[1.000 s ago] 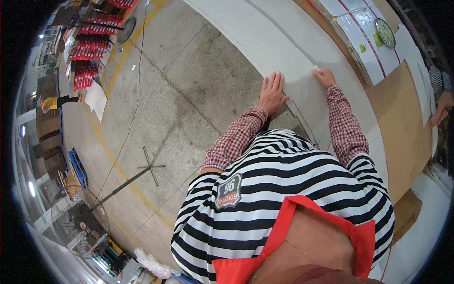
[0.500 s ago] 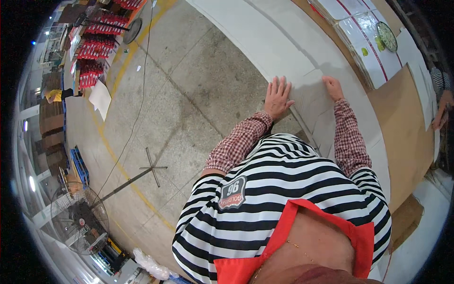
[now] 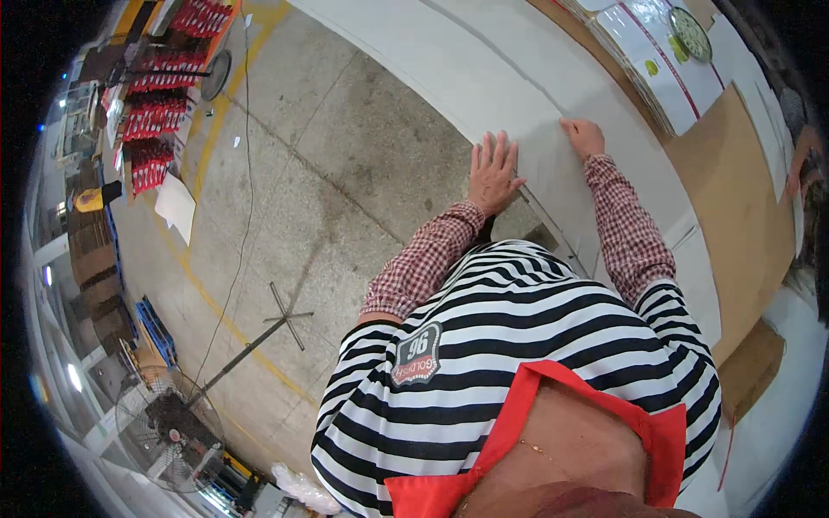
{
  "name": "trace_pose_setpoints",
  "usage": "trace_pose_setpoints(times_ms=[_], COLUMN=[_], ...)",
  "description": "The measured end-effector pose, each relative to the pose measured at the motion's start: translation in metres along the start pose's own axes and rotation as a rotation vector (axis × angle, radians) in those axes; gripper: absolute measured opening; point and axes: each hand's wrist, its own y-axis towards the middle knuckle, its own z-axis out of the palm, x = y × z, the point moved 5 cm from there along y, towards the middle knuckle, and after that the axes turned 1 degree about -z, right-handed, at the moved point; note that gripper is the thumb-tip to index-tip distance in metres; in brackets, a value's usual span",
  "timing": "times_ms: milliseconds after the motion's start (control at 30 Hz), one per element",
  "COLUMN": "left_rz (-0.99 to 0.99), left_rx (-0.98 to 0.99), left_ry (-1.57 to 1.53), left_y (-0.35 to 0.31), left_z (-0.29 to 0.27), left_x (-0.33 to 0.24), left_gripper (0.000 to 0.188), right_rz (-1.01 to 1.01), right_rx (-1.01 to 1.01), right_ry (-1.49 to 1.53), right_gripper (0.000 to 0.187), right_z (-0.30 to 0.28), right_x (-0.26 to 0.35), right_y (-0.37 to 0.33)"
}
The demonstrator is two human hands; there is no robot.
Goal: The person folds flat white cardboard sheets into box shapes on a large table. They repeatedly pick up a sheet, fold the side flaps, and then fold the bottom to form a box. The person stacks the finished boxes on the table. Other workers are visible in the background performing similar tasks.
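Spread fingers of my left hand (image 3: 494, 177) lie flat on the near-left edge of a long white board (image 3: 531, 151), which sits on a table. To its right, my right hand (image 3: 583, 138) rests on the white surface with its fingers curled in. Its fingertips are beside a raised edge line that runs away along the boards. Whether it pinches that edge or anything small is hidden. Checkered sleeves cover both forearms.
To the right lie a brown cardboard sheet (image 3: 730, 186) and a stack of printed white cardboard (image 3: 652, 65). Another person's arm (image 3: 805, 160) shows at the far right. A standing fan (image 3: 168, 432) and stacked red goods (image 3: 155, 116) are on the left, with a cable (image 3: 249, 173) across the floor.
My view has turned slightly, shifting the surroundings. My right hand has moved a little farther forward along the board, and the crease between the hands no longer shows. My left hand stays flat.
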Motion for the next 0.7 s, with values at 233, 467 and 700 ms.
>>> trace_pose_setpoints(times_ms=[233,467,700], left_rz=[0.045,-0.046,-0.75], left_rx=[0.06,-0.194,0.608], left_ry=[0.083,-0.375,-1.854], left_y=[0.029,0.072,0.079], left_z=[0.007,-0.024,0.039], left_x=[0.007,-0.039,-0.035], left_gripper=[0.066,0.063,0.063], right_rz=[0.013,-0.12,-0.269], right_rx=[-0.048,-0.544,-0.429], right_ry=[0.224,0.444,0.502], right_gripper=[0.039,0.043,0.027], right_z=[0.017,-0.044,-0.072], right_x=[-0.01,-0.001,-0.028], right_y=[0.027,-0.017,-0.015])
